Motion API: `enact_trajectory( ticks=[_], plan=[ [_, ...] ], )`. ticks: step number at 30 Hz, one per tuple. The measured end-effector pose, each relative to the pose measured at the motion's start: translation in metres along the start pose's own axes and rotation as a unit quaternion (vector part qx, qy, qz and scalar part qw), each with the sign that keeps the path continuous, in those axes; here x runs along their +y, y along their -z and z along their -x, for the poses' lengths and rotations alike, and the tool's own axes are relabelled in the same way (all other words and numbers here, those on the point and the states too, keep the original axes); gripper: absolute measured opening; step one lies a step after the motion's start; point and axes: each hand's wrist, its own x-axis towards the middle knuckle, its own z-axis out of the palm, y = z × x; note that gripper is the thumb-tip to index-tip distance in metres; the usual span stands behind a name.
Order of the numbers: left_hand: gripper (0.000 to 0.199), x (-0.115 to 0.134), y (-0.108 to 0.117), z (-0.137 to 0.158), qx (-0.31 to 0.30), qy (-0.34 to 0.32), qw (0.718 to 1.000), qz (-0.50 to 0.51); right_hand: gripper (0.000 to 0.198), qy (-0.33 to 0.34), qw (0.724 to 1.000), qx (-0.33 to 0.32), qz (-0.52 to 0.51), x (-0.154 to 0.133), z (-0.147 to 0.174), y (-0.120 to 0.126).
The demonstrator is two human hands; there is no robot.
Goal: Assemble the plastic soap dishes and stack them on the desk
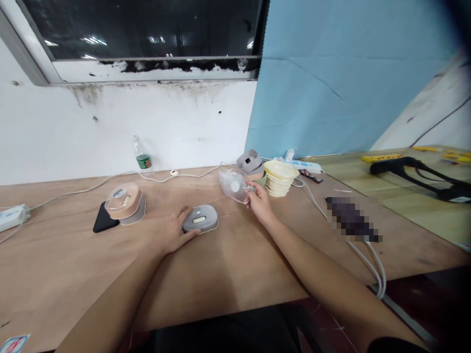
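On the wooden table lies a grey rounded plastic case (209, 215) with a pale oval slot in its top. My left hand (176, 230) grips its left side, thumb along the near edge and fingers at the far edge. Farther right, my right hand (259, 198) pinches a clear plastic piece (231, 185) with a white round spot on it, held just above the table. Behind this hand stand a stack of pale yellow bowl-shaped pieces (278, 179) and a pile of grey plastic pieces (252, 163) with peach and green ones below.
At the left, a peach-and-grey case (125, 201) with a clear top sits beside a black phone (105, 218). A plastic bottle (143, 156) stands by the wall. Power strips (13, 217), white cables (99, 185), a pixelated dark object (353, 219) and a black-handled tool (415, 174) are also around.
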Motion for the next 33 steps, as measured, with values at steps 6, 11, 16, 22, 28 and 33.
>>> enact_trajectory(
  ticks=[6,11,16,22,28,33],
  plan=[
    [0.071,-0.002,0.001,-0.001,-0.006,0.001,1.000,0.018,0.044,-0.148,0.975,-0.027,-0.162,-0.013,0.009,-0.009],
    [0.069,-0.001,0.000,-0.001,-0.001,-0.002,1.000,0.024,0.025,-0.176,0.940,-0.058,-0.285,-0.028,0.019,-0.013],
    [0.067,-0.003,-0.002,-0.001,0.003,-0.008,1.000,0.027,0.027,-0.094,0.961,-0.102,-0.238,-0.034,0.025,-0.014],
    [0.067,-0.005,-0.004,-0.002,-0.001,-0.008,1.000,0.031,0.037,-0.092,0.959,-0.166,-0.211,-0.032,0.028,-0.015],
    [0.082,-0.008,-0.007,-0.002,0.000,0.020,1.000,0.010,0.039,-0.070,0.969,-0.213,-0.102,-0.013,0.034,-0.023],
    [0.080,-0.002,-0.003,-0.002,0.005,0.011,0.999,0.046,0.060,0.116,0.937,-0.300,0.136,0.003,0.046,-0.031]
  ],
)
